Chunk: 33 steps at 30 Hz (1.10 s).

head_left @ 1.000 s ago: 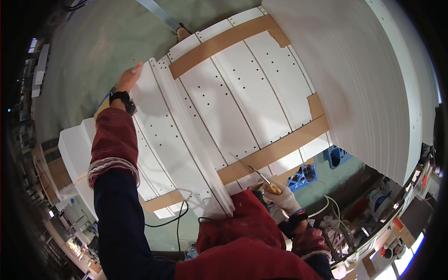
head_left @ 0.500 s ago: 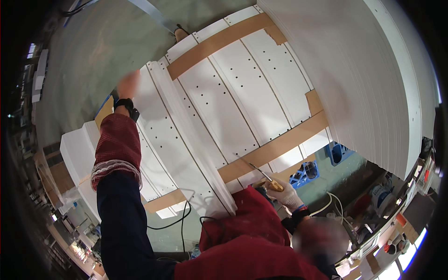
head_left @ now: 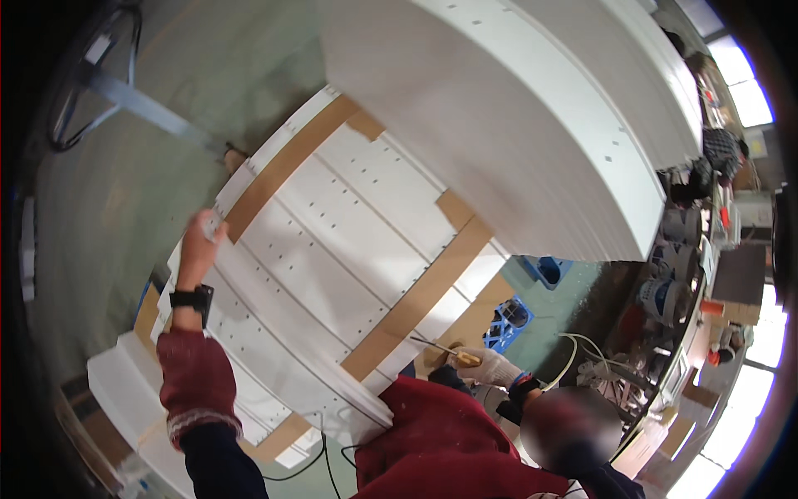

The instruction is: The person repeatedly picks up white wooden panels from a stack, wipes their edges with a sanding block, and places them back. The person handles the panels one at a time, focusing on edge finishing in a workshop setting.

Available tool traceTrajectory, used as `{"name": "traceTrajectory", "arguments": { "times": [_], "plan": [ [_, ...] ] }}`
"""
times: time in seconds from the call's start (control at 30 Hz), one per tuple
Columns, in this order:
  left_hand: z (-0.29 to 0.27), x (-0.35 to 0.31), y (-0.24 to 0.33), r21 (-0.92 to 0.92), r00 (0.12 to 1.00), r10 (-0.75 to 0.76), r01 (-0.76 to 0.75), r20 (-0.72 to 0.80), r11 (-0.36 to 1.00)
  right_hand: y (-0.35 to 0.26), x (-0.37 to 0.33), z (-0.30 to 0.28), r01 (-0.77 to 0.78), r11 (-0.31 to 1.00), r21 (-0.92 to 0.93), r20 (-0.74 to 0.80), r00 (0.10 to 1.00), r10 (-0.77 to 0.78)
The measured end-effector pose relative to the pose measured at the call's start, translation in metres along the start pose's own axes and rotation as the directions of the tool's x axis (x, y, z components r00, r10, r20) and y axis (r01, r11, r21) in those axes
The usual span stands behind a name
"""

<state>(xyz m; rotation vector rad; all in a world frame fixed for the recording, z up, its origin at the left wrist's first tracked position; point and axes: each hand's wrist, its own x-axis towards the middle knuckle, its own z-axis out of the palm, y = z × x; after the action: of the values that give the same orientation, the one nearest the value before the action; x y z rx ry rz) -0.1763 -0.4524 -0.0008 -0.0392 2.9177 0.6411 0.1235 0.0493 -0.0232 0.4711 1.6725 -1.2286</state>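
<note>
My left hand, bare with a dark watch on the wrist, is at the far left end of a row of long white panels with small dark holes. Its fingers are curled round the end of a white panel, beside a brown cardboard strip. My right hand, in a whitish knit glove, is closed round the yellowish handle of a thin-shafted metal hand tool. The tool's shaft points left, over the near edge of the panels, close to a second cardboard strip.
A tall stack of white sheets stands at the far right of the panels. Blue plastic crates sit on the floor at right, near a pale hose. Buckets line the right side. A metal stand is at far left.
The view has turned, so the panels and stack appear shifted left. My left hand now grips a panel end near the far cardboard strip. My right hand still holds the tool, its shaft drawn back.
</note>
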Motion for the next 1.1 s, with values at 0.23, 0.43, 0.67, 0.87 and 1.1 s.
{"name": "traceTrajectory", "arguments": {
  "times": [0.23,0.43,0.67,0.87,1.1],
  "plan": [
    [0.004,-0.089,0.291,-0.872,0.673,0.577,0.227,0.463,0.434,0.029,-0.053,-0.022,-0.058,0.997,0.046,-0.047,0.997,0.060],
    [0.066,-0.146,0.448,-0.893,0.937,0.345,-0.200,-0.053,0.403,0.084,-0.092,-0.045,-0.036,0.999,0.040,-0.124,0.991,0.041],
    [0.123,-0.128,0.556,-0.860,0.929,-0.119,-0.269,-0.351,0.434,0.152,-0.154,-0.081,0.100,0.993,0.066,-0.203,0.976,-0.084],
    [0.131,-0.112,0.538,-0.830,0.909,-0.021,-0.372,-0.417,0.416,0.251,-0.181,-0.115,0.238,0.952,0.191,-0.306,0.936,-0.172],
    [0.101,-0.127,0.548,-0.474,0.893,-0.106,-0.128,-0.437,0.871,0.311,-0.193,-0.147,0.314,0.931,0.187,-0.277,0.926,-0.257]
  ]
}}
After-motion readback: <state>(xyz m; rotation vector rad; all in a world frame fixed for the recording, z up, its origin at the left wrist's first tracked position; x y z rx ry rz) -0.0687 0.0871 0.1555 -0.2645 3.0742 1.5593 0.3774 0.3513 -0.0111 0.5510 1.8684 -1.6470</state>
